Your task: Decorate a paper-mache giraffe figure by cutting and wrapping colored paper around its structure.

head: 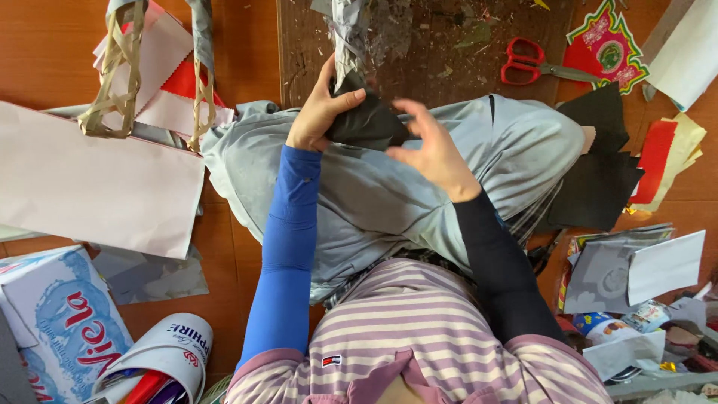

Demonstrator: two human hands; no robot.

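Black paper, a folded dark sheet point(370, 123), is in the middle of the view, just above the lap, and it is wrapped around the lower end of a grey crumpled paper stick point(345, 37) that goes up to the top edge of the picture. The left hand point(318, 112), with a blue sleeve on the arm, is closed around the black paper at its left side; the thumb lies over its top edge. The right hand point(434, 150), with a black sleeve, has spread fingers, and its fingertips touch the right edge of the same paper; if it presses or only touches, I cannot tell.

Under the hands a light grey cloth point(508, 150) covers the lap and reaches to a dark wooden board point(434, 45) with many small paper scraps on it. Red-handled scissors point(535, 66) lie on the right part of this board, well apart from the hands.

The orange-brown floor point(45, 45) is crowded on both sides. At the left a pale pink paper bag with braided handles point(90, 176) lies near the cloth edge. At the right, black paper sheets point(598, 179) lie just beside the cloth, and red and yellow papers point(666, 157) are beyond them. Free room for moving is mostly between the hands and the board.
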